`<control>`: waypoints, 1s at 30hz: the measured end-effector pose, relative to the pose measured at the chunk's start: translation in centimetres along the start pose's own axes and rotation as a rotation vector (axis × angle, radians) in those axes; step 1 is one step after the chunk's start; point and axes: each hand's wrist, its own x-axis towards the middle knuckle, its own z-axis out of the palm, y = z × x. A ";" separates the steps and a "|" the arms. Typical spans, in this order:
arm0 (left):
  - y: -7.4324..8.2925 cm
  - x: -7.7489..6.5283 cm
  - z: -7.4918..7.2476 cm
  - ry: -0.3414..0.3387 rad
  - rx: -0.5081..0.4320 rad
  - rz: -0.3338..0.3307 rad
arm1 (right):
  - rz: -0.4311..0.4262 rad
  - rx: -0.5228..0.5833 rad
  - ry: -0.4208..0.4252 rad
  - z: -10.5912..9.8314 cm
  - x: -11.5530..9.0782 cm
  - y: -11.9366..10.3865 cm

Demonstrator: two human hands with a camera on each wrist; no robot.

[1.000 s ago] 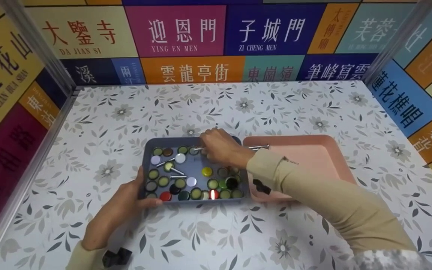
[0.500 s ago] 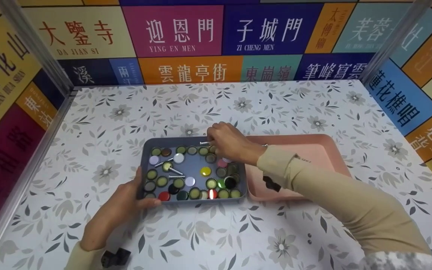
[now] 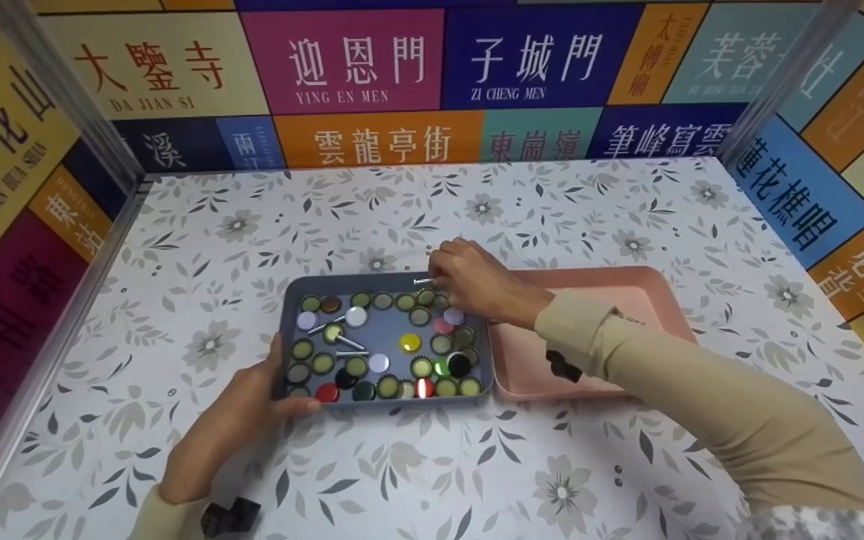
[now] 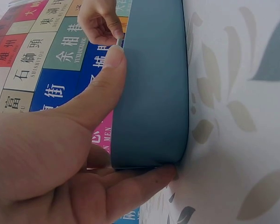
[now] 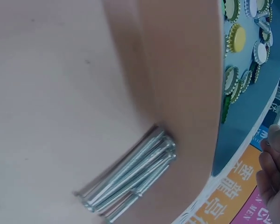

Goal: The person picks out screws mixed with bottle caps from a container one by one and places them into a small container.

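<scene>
My left hand [image 3: 241, 405] holds the near left corner of a blue-grey tray [image 3: 372, 283]; in the left wrist view its thumb lies at the rim and its fingers touch the tray wall [image 4: 151, 88]. Above the tray's far right corner, my right hand [image 3: 477, 281] pinches a silver metal bolt [image 3: 424, 282], its head end showing in the right wrist view. Many bottle caps lie in the blue-grey tray, among them a yellow cap [image 3: 410, 343]. Several bolts, such as one bolt [image 3: 352, 353], lie among the caps.
A pink tray [image 3: 661, 289] stands against the right side of the blue-grey tray, partly covered by my right arm. Several bolts [image 5: 130, 175] lie together in it along the wall. Printed panels [image 3: 357, 64] enclose the flower-patterned tabletop [image 3: 342, 480] at the back and sides.
My right hand has risen from the blue-grey tray and moved right and back with the bolt, uncovering caps at the tray's right end. My left hand has stayed at the tray corner.
</scene>
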 end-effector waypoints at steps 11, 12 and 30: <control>0.4 0.1 -0.1 -0.033 0.005 -0.053 | -0.047 -0.011 0.119 0.1 -1.7 0.8; 0.3 0.1 -0.1 -0.034 0.005 -0.052 | -0.050 -0.009 0.124 0.1 -1.8 0.9; 0.2 0.2 0.0 -0.028 -0.022 -0.057 | -0.041 0.067 0.114 -1.0 -4.2 2.5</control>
